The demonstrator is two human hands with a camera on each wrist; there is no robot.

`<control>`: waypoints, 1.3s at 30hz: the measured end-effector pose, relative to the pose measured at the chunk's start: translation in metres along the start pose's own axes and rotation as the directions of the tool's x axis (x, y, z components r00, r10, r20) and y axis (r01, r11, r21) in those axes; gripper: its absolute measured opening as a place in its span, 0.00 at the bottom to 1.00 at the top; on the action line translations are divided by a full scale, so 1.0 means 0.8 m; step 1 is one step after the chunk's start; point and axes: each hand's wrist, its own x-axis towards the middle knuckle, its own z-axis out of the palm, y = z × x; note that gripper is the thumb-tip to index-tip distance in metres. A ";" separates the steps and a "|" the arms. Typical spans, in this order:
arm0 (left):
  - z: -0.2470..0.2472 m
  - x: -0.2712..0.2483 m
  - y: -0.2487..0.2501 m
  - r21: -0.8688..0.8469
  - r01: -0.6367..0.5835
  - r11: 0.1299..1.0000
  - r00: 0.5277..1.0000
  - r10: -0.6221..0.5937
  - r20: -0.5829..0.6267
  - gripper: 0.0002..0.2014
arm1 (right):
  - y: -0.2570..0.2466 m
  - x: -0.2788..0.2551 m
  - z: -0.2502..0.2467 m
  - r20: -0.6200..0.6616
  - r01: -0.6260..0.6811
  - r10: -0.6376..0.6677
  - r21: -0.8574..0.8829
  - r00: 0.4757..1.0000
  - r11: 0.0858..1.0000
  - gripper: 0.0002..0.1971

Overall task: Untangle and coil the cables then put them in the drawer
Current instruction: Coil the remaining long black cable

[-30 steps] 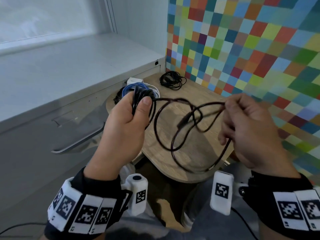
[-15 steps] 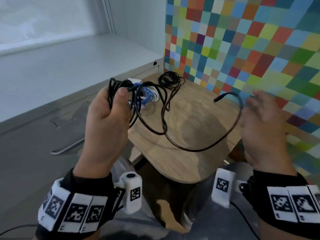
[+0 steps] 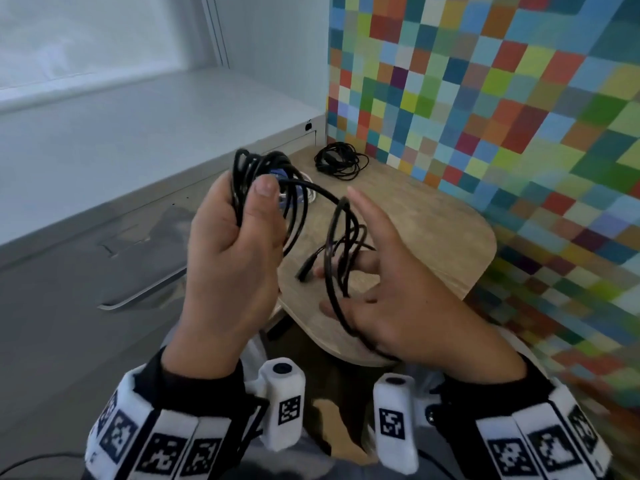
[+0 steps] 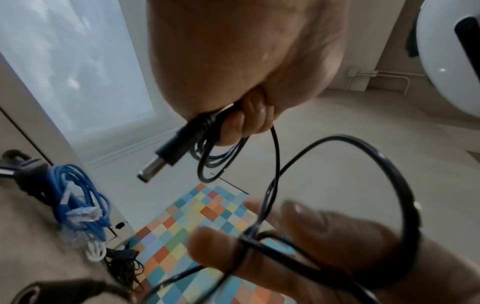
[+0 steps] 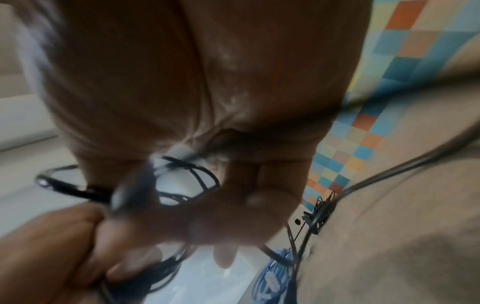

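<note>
Gripping several black loops, the left hand (image 3: 232, 258) holds the cable (image 3: 294, 206) above the table's (image 3: 433, 244) near edge; its barrel plug pokes from the fist. No writing is readable, only square markers on the wristbands. Since a moment ago the right hand (image 3: 398, 292) has swung in close, fingers spread straight, loose loops draped over them. A blue cable (image 4: 78, 197) and a black coil (image 3: 341, 159) lie at the far edge.

Glossy black plastic-sheathed cable (image 3: 298, 188) with a metal-tipped barrel plug (image 4: 166, 158); matt wood-grain table (image 3: 433, 216); smooth grey metal drawer front (image 3: 69, 271).
</note>
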 end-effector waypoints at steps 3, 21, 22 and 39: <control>-0.018 0.011 -0.001 -0.080 0.035 0.996 0.992 -0.044 -0.118 0.16 | 0.003 -0.002 -0.022 -0.191 -0.004 0.005 0.006 0.982 1.000 0.43; -0.033 0.021 -0.016 -0.049 0.207 0.977 0.948 -0.212 -0.237 0.19 | 0.033 0.006 -0.062 -0.342 0.086 0.151 0.588 0.927 0.804 0.19; -0.032 0.020 -0.017 -0.049 0.213 0.976 0.948 -0.219 -0.230 0.19 | 0.034 0.005 -0.058 -0.300 0.072 0.129 0.577 0.945 0.814 0.24; 0.003 -0.001 -0.010 -0.191 0.372 0.908 0.928 -0.364 0.079 0.14 | 0.027 0.010 -0.014 -0.346 0.052 -0.093 -0.128 0.934 0.990 0.29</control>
